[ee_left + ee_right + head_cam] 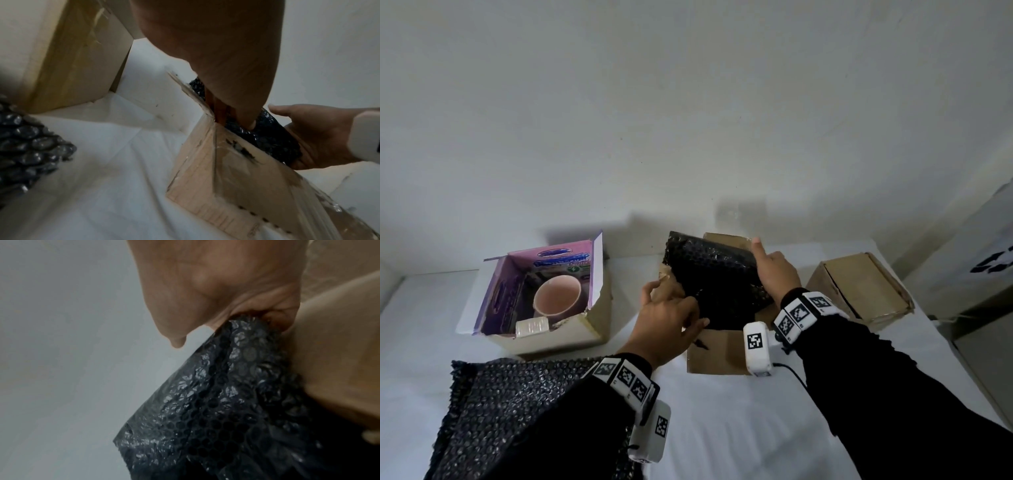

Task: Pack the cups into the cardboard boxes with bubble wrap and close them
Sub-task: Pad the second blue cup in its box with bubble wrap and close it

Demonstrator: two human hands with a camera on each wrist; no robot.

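Observation:
A black bubble wrap sheet (715,274) stands slanted in the open middle cardboard box (719,353), its upper part sticking out above the rim. My left hand (671,318) is at the wrap's near-left edge. In the left wrist view its straight fingers (220,112) reach down between the box wall (236,178) and the wrap (267,138). My right hand (774,270) holds the wrap's right edge, thumb stretched out. In the right wrist view its fingers curl round the wrap (226,402). A pink cup (556,298) stands in the left box (551,339). No cup shows in the middle box.
A second black bubble wrap sheet (517,411) lies at the near left, partly under my left sleeve. A shut cardboard box (859,287) sits at the right. A small white block (532,325) lies beside the cup. White cloth covers the table; a wall is close behind.

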